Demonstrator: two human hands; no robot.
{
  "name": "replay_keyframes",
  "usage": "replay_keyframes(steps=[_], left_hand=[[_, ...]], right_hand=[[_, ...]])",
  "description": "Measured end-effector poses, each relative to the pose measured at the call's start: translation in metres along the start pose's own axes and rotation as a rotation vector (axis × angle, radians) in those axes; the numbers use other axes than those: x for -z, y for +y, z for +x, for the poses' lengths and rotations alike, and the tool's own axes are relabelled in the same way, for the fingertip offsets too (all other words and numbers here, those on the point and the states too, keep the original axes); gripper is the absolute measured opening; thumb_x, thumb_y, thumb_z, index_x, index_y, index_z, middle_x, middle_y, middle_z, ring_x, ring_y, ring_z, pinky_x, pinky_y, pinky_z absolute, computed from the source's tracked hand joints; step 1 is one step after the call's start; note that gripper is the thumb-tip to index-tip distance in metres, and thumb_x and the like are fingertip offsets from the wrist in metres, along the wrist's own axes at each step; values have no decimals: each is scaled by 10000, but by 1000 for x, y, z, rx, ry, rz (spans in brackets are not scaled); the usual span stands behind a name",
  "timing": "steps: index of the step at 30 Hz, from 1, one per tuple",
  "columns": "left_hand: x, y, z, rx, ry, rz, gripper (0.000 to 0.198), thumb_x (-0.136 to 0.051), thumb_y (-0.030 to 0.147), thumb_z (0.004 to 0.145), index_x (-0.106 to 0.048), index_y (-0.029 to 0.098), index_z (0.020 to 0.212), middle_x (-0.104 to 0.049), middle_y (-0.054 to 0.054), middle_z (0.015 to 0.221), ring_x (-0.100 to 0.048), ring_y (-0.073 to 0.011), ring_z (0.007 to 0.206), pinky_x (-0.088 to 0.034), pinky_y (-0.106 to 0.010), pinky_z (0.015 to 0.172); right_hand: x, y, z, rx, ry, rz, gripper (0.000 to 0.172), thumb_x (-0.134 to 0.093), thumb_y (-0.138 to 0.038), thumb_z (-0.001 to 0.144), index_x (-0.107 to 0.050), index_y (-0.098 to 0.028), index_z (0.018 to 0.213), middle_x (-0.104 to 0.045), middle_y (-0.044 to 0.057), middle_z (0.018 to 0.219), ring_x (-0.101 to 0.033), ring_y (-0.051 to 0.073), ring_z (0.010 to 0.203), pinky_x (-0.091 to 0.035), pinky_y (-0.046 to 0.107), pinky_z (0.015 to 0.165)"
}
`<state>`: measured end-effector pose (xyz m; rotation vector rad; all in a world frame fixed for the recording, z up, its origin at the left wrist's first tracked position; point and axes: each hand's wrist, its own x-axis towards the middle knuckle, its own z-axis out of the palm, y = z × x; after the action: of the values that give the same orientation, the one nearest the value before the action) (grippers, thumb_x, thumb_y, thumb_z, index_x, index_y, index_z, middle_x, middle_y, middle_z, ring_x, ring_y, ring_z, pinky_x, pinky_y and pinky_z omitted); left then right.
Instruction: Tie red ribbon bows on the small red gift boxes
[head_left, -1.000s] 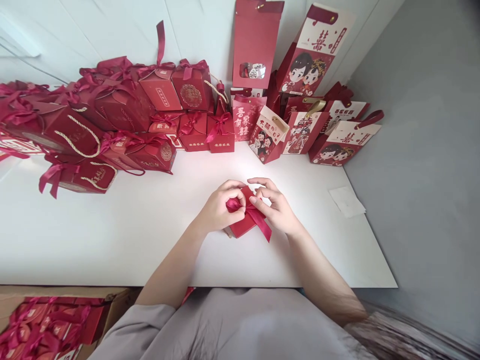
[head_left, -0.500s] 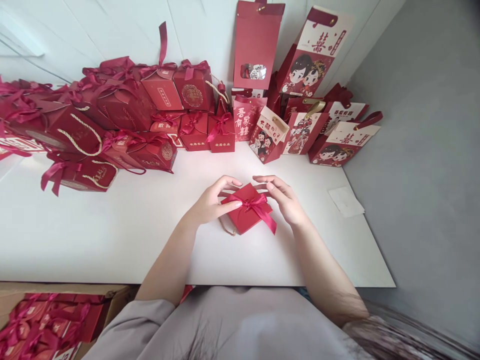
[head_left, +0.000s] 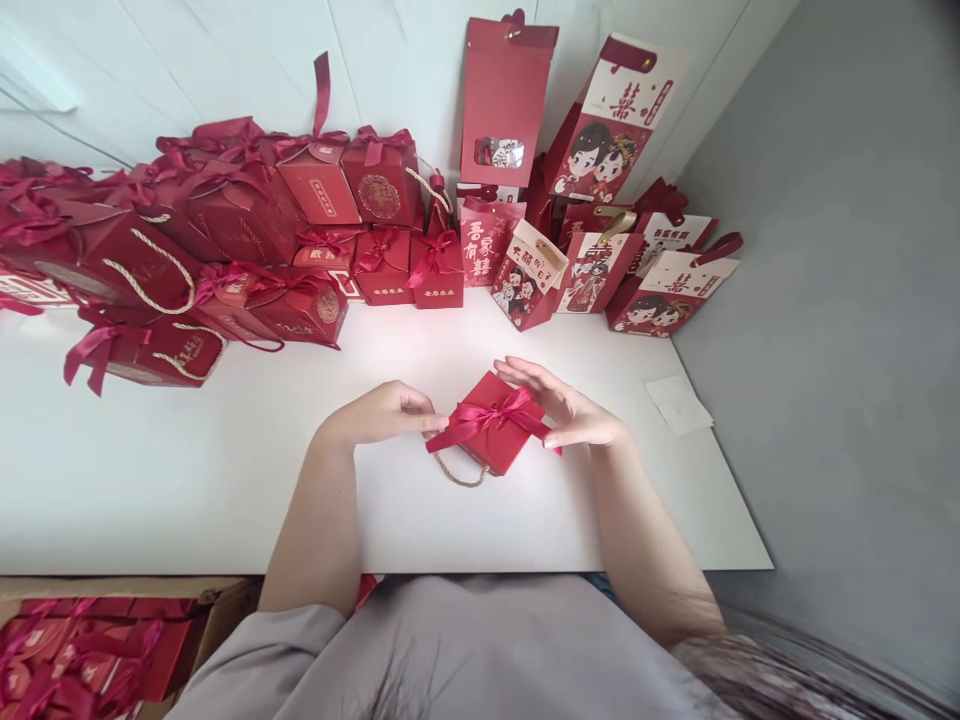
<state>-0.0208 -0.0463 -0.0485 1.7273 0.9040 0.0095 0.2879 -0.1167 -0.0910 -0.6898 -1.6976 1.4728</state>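
Note:
A small red gift box [head_left: 491, 448] lies on the white table [head_left: 225, 480] in front of me, tied with a dark pink ribbon bow [head_left: 491, 412]. A beige rope handle [head_left: 457, 477] sticks out under its near edge. My left hand [head_left: 379, 412] is beside the box on the left, fingers pinched on the ribbon's left tail. My right hand [head_left: 574, 412] rests along the box's right side. Its fingers are held together at the ribbon's right tail, the thumb hidden.
Several red ribbon-tied boxes [head_left: 247, 230] crowd the back left of the table, and printed paper gift bags [head_left: 600, 240] stand at the back right. A white paper slip [head_left: 679, 403] lies near the right edge. A carton of red boxes [head_left: 90, 650] sits below, left.
My hands have left the bow's knot and moved apart to the box's sides, drawing the ribbon tails outward. The box has turned a little and its rope handle now shows.

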Motion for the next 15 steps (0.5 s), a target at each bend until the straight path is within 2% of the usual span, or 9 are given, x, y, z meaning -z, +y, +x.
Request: replay_keyframes(steps=[2, 5, 8, 10, 13, 15], left_hand=[[1, -3, 0, 10, -21, 15, 405, -685, 577, 783, -773, 182, 762, -716, -36, 727, -650, -208, 726, -503, -292, 666], [-1, -3, 0, 34, -86, 36, 395, -691, 574, 785, -796, 194, 759, -728, -30, 725, -653, -207, 719, -499, -286, 664], [-6, 2, 0, 37, -188, 12, 353, -706, 547, 790, -819, 217, 846, -760, -38, 800, -690, -238, 829, -527, -309, 771], [-10, 5, 2, 7, -206, -20, 331, -718, 527, 783, -821, 224, 869, -771, -33, 828, -699, -254, 875, -535, -328, 818], [-12, 4, 6, -28, -121, -64, 357, -681, 526, 815, -811, 211, 920, -783, -36, 933, -700, -274, 939, -528, -372, 885], [-10, 1, 8, -44, -11, -127, 383, -642, 526, 849, -798, 198, 968, -778, -53, 1032, -690, -288, 1023, -498, -412, 974]], right_hand=[[0, 3, 1, -27, -26, -4, 1012, -831, -516, 727, -276, -341, 1555, -270, 79, 1640, -225, 262, 1524, -233, 481, 1222], [-6, 5, 4, -63, -10, 62, 974, -754, -619, 757, -291, -313, 1558, -274, 76, 1639, -221, 273, 1524, -225, 487, 1220], [-16, 7, 6, -78, 100, 181, 837, -497, -767, 851, -361, -300, 1532, -349, 59, 1607, -269, 273, 1508, -270, 504, 1203], [-19, 8, 8, -113, 203, 196, 721, -352, -744, 922, -427, -308, 1491, -421, 46, 1568, -324, 253, 1487, -298, 496, 1196], [-17, 10, 8, -142, 303, 147, 586, -403, -646, 958, -507, -299, 1418, -481, 55, 1527, -381, 248, 1457, -319, 473, 1190], [-11, 11, 6, -108, 275, 114, 616, -536, -632, 908, -504, -287, 1417, -469, 76, 1533, -383, 272, 1452, -339, 481, 1172]])
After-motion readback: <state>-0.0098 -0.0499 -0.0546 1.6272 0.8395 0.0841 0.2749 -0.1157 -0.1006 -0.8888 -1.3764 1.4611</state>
